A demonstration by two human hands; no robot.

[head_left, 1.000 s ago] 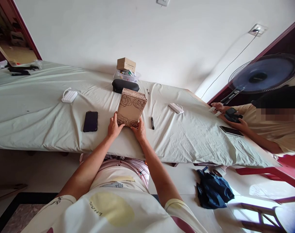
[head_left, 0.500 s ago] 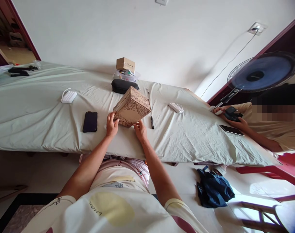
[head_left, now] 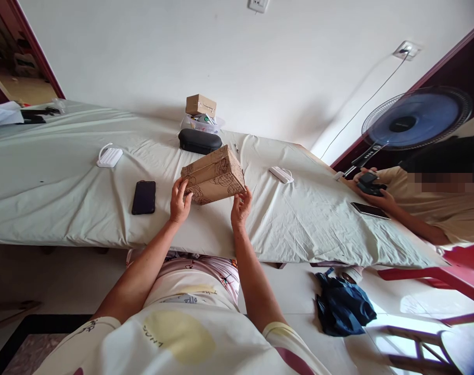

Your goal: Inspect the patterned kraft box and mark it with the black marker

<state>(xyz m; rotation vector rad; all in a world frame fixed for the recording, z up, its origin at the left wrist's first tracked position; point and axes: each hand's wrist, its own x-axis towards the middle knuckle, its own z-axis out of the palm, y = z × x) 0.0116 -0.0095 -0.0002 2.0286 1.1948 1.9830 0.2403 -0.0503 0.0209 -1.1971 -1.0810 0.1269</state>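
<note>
While the left hand [head_left: 179, 203] and right hand [head_left: 241, 207] clasp opposite ends, a scribble-marked cardboard box [head_left: 215, 178] lies tilted between the 2, probably light, stiff and grippy, best held by its corners; left of them lies a dark smartphone [head_left: 143, 197].

Around the worktop [head_left: 76, 208]

Toward the front edge lies a dark phone [head_left: 143, 197]; another dark-screened device [head_left: 370, 210] lies near the right edge. By the back edge, a black case [head_left: 200, 141] sits before a clear tub [head_left: 196, 125], a carton [head_left: 201, 105] above it. A fan [head_left: 424, 120] stands beyond the right edge.
</note>
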